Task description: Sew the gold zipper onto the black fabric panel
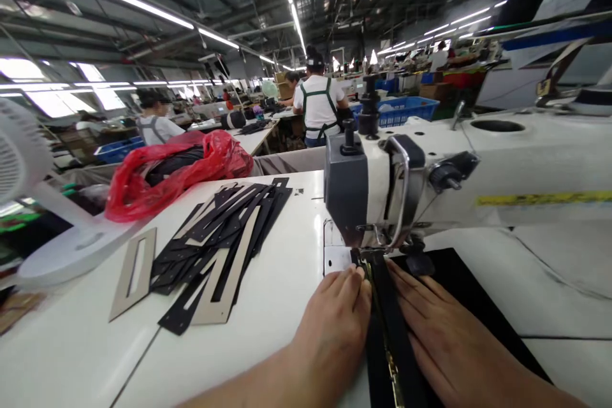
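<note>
A white and grey sewing machine (349, 185) stands in front of me, its presser foot low over black work. A zipper (393, 366) with gold teeth and a gold pull runs from under the foot toward me, along a black piece of material (473, 293). Close to the foot, my left hand (335, 315) has its fingers curled and pressed together on the zipper's left edge. My right hand (437, 325) lies flat with fingers stretched out, pressing the black piece to the right of the zipper. The left fingertips partly cover the zipper's edge.
Left of the machine lies a pile of black and beige slotted strips (224, 236) on the white table (268, 331). Behind it sits a red plastic bag (224, 153), with a white fan (71, 204) at the far left. Other people (318, 105) work beyond.
</note>
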Demonstrator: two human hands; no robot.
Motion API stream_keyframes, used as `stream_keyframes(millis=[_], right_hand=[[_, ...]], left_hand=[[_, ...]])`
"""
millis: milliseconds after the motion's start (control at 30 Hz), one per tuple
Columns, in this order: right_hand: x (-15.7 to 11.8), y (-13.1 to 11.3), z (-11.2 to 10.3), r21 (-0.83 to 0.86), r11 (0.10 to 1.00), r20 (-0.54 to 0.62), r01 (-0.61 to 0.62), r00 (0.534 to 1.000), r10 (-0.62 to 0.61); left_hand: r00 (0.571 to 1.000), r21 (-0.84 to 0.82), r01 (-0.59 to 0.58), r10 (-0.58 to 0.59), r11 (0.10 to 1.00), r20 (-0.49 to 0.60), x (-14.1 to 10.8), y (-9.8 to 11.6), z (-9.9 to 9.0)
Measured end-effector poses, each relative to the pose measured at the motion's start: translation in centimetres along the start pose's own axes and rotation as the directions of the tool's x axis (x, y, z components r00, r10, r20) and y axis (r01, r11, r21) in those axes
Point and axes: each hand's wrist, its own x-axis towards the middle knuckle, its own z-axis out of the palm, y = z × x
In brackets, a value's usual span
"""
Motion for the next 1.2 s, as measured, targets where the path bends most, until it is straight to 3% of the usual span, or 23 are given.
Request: stream_keyframes(millis=[467,833,1000,1200], right_hand=[[0.1,-0.1,0.0,-0.076,0.997,-0.03,0.024,0.999,-0.027],[0.2,-0.2,-0.3,0.05,0.998,0.069,-0.044,0.997,0.041],[0.3,-0.1,-0.2,0.066,0.995,0.068,-0.072,0.995,0.067],[0.4,0.1,0.2,0.054,0.997,0.043,-0.051,0.998,0.049]], left_hand=[[1.0,-0.048,-0.029,0.029,0.998,0.007,0.2,-0.4,-0.4],[0.999,-0.085,-0.018,0.021,0.996,0.041,0.4,-0.6,-0.8],[0.993,-0.103,0.007,0.005,0.995,0.118,0.7,-0.7,-1.2],[0.997,-0.102,0.014,-0.007,0.995,0.071,0.7,-1.1,-0.7]])
